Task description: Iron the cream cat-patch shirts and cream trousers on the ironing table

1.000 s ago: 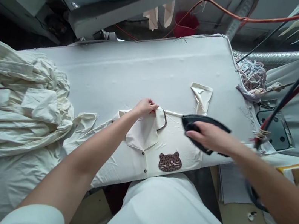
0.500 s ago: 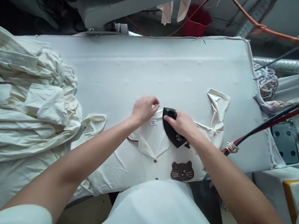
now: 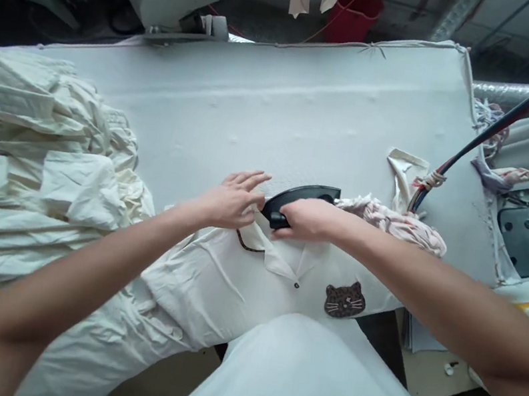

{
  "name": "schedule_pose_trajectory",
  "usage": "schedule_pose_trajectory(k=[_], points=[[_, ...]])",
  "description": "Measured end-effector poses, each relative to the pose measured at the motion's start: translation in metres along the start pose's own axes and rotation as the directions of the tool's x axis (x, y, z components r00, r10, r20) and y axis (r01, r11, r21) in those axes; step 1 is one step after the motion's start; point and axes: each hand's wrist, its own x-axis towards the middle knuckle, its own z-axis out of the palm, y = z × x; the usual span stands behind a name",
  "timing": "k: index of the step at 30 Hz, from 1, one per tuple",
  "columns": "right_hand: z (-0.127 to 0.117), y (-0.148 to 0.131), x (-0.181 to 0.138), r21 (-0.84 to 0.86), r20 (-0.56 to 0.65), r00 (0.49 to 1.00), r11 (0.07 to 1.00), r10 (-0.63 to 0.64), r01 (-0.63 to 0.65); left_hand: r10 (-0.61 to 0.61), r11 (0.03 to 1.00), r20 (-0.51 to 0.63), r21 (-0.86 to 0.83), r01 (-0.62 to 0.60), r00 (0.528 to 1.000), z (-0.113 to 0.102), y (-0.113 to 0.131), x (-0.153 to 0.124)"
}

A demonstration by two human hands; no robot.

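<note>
A cream shirt [image 3: 230,280] lies over the near edge of the padded ironing table [image 3: 277,119], its collar at the middle and a dark cat-face patch [image 3: 345,300] on its front. My right hand [image 3: 309,219] is wrapped round the handle of a black iron [image 3: 295,196], which rests over the collar with its tip pointing left. Just left of that tip, my left hand [image 3: 236,200] has its fingers apart at the collar's left end. It touches or nearly touches the cloth; I cannot tell which. My right hand and the iron hide part of the collar.
A big heap of cream cloth [image 3: 43,188] covers the table's left side. Dark and red cables [image 3: 499,129] and a cloth-wrapped hose [image 3: 396,225] run from the right towards the iron. A metal rest plate [image 3: 520,241] is at the right, a red bucket [image 3: 353,13] behind the table.
The iron has turned, its tip now pointing left, and it has moved left along the collar. My left hand has shifted left and spread its fingers. The view has tilted slightly.
</note>
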Motion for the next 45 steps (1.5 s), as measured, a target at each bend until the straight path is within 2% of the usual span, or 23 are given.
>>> schedule_pose_trajectory(k=[2,5,7,9,11,12,14,15,16,19,22,25,28,30,31,33,35,38,40,42,43,44,45], points=[[0.014,-0.006,-0.026,0.083,0.018,0.998,0.994,0.066,-0.067,0.206,0.976,0.129,0.039,-0.213,0.970,-0.004,-0.011,0.002],[0.049,-0.023,-0.053,0.246,0.043,0.992,0.961,0.122,-0.129,0.285,0.947,0.230,0.083,-0.310,0.931,-0.008,-0.020,0.013],[0.072,-0.036,-0.057,0.339,0.057,0.985,0.925,0.162,-0.171,0.307,0.942,0.201,0.078,-0.327,0.930,-0.006,-0.020,0.020],[0.086,-0.045,-0.053,0.406,0.025,0.981,0.894,0.194,-0.188,0.287,0.956,0.082,0.044,-0.291,0.954,0.003,-0.016,0.017],[0.086,-0.051,-0.043,0.469,-0.067,0.977,0.871,0.200,-0.146,0.106,0.993,-0.140,-0.031,-0.111,0.984,0.020,-0.009,0.000],[0.082,-0.053,-0.035,0.493,-0.123,0.971,0.862,0.204,-0.118,-0.064,0.995,-0.257,-0.088,0.042,0.964,0.031,-0.005,-0.016],[0.068,-0.055,-0.018,0.514,-0.206,0.953,0.854,0.220,-0.086,-0.393,0.919,-0.386,-0.187,0.346,0.835,0.054,0.003,-0.056],[0.060,-0.055,-0.009,0.508,-0.230,0.943,0.856,0.242,-0.096,-0.494,0.869,-0.387,-0.191,0.457,0.778,0.065,0.005,-0.080],[0.053,-0.055,0.000,0.492,-0.247,0.930,0.862,0.272,-0.121,-0.555,0.829,-0.355,-0.162,0.535,0.752,0.074,0.006,-0.105],[0.036,-0.058,0.022,0.401,-0.255,0.919,0.898,0.300,-0.182,-0.650,0.755,-0.179,-0.041,0.655,0.738,0.091,0.001,-0.168],[0.032,-0.077,0.038,0.209,-0.180,0.981,0.977,0.072,-0.033,-0.748,0.663,-0.088,-0.035,0.748,0.658,0.091,-0.011,-0.203],[0.035,-0.112,0.049,0.016,-0.071,0.990,0.992,-0.124,0.125,-0.788,0.615,-0.107,-0.072,0.785,0.607,0.083,-0.018,-0.206],[0.038,-0.128,0.041,-0.015,0.006,0.994,0.994,-0.112,0.113,-0.767,0.638,-0.242,-0.196,0.744,0.594,0.072,-0.014,-0.175],[0.039,-0.112,0.021,0.023,0.018,0.997,0.997,-0.077,0.076,-0.703,0.711,-0.348,-0.323,0.624,0.620,0.063,-0.006,-0.130],[0.041,-0.097,0.007,0.059,-0.005,0.999,0.997,-0.047,0.048,-0.659,0.751,-0.375,-0.380,0.541,0.652,0.059,0.000,-0.101],[0.044,-0.055,-0.027,0.189,-0.074,0.996,0.981,0.046,-0.032,-0.535,0.823,-0.376,-0.436,0.366,0.756,0.050,0.018,-0.037],[0.047,-0.009,-0.058,0.361,-0.151,0.971,0.925,0.185,-0.120,-0.380,0.889,-0.350,-0.394,0.234,0.856,0.041,0.038,0.026],[0.047,0.056,-0.085,0.537,-0.226,0.880,0.807,0.417,-0.244,-0.171,0.967,-0.282,-0.231,0.106,0.944,0.030,0.059,0.093],[0.046,0.090,-0.093,0.582,-0.248,0.777,0.730,0.578,-0.357,-0.110,0.982,-0.196,-0.175,0.076,0.974,0.024,0.062,0.115],[0.045,0.110,-0.100,0.578,-0.276,0.661,0.670,0.698,-0.466,-0.124,0.978,-0.124,-0.186,0.099,0.984,0.018,0.060,0.125],[0.046,0.113,-0.104,0.562,-0.293,0.630,0.663,0.719,-0.496,-0.155,0.970,-0.096,-0.201,0.133,0.983,0.014,0.059,0.128],[0.046,0.113,-0.108,0.538,-0.306,0.629,0.675,0.715,-0.505,-0.192,0.961,-0.070,-0.215,0.173,0.979,0.011,0.058,0.130],[0.045,0.109,-0.112,0.511,-0.309,0.653,0.700,0.691,-0.499,-0.229,0.951,-0.043,-0.222,0.214,0.972,0.008,0.058,0.133]])
